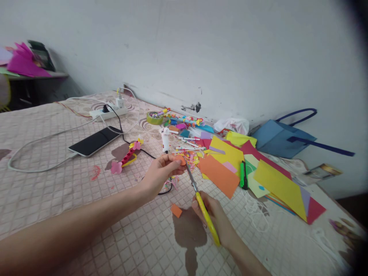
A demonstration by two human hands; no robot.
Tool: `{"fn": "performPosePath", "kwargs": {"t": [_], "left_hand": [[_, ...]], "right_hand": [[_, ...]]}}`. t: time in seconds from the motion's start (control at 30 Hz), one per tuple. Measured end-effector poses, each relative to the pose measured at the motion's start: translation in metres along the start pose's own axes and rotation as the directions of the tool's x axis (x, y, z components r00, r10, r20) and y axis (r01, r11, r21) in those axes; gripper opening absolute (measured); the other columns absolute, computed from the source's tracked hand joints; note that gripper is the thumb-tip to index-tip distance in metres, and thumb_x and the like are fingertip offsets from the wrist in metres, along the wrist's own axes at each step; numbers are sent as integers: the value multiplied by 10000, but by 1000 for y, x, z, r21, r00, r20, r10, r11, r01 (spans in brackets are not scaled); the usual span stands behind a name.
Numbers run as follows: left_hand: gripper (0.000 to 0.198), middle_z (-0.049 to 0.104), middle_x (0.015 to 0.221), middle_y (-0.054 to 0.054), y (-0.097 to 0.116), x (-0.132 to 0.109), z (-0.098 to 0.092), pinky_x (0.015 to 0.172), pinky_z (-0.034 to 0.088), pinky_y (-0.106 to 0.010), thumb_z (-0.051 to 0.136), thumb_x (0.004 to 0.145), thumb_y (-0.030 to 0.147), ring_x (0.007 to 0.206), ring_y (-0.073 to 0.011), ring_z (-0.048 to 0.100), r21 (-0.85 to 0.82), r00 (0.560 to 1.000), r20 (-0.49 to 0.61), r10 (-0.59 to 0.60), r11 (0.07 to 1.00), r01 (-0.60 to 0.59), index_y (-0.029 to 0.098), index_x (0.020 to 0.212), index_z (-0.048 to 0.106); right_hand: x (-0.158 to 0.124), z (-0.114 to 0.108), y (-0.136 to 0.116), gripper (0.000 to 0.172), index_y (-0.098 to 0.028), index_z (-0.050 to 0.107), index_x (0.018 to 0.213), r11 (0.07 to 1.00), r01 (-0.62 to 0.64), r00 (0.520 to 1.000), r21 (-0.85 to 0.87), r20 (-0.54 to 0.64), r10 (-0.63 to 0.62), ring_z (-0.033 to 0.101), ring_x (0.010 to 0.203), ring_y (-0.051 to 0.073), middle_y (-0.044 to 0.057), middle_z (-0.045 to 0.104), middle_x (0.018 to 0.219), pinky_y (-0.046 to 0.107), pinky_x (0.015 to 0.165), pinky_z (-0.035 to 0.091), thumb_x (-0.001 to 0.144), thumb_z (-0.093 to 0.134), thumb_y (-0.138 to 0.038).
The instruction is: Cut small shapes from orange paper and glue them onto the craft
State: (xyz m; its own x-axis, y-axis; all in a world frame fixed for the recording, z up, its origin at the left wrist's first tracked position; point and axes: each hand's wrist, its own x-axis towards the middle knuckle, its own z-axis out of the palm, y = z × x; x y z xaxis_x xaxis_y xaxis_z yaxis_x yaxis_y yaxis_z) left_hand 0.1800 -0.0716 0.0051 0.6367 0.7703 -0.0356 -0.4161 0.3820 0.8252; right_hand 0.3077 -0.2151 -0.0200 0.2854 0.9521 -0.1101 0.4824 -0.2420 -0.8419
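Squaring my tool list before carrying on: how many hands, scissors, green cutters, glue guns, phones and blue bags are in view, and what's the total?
Left hand plus right hand: 2
Scissors: 1
Green cutter: 1
Glue gun: 1
Phone: 1
Blue bag: 1
Total: 7

Shows metal on scissor blades (192,179) at six, matt yellow paper (279,188) at four, glossy phone screen (96,141) at nine o'clock.
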Motion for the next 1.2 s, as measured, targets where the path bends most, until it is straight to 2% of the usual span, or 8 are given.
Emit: {"fn": "performPosePath", "kwargs": {"t": [0.27, 0.47, 0.73, 1.2], "left_hand": [[179, 685, 745, -32, 0, 0, 0, 676, 492, -240, 725, 679, 234, 675, -118, 644, -7, 1000, -2, -4, 1000, 4, 135, 719, 582], [172, 681, 733, -27, 1, 1, -1, 672, 487, -237, 715, 691, 233, 668, -115, 641, 7, 1000, -12, 3, 1000, -3, 137, 717, 575], [156, 658, 715, -13, 3, 3, -4, 688, 485, -243, 694, 714, 251, 663, -109, 626, 41, 1000, -5, 17, 999, -17, 139, 718, 586], [164, 661, 729, -27, 5, 5, -4, 701, 504, -257, 672, 726, 259, 655, -106, 616, 31, 1000, -14, 22, 999, -22, 131, 733, 570]], "right_hand": [[2, 0, -1, 336, -202, 411, 670, 1000, 27, 1000, -10, -6, -27, 322, 508, 98, -56, 347, 576, 221, 465, 264, 812, 509, -491], [2, 0, 2, 301, -200, 422, 687, 1000, 20, 1000, -14, -1, -20, 321, 504, 96, -57, 350, 578, 219, 464, 255, 823, 513, -454], [3, -3, -3, 304, -187, 443, 689, 998, 38, 999, -45, 16, -38, 367, 565, 110, -35, 413, 618, 228, 514, 298, 810, 542, -449], [4, -4, 2, 296, -185, 449, 679, 996, 30, 999, -88, 14, -29, 380, 543, 106, -36, 443, 606, 215, 494, 304, 807, 546, -434]]}}
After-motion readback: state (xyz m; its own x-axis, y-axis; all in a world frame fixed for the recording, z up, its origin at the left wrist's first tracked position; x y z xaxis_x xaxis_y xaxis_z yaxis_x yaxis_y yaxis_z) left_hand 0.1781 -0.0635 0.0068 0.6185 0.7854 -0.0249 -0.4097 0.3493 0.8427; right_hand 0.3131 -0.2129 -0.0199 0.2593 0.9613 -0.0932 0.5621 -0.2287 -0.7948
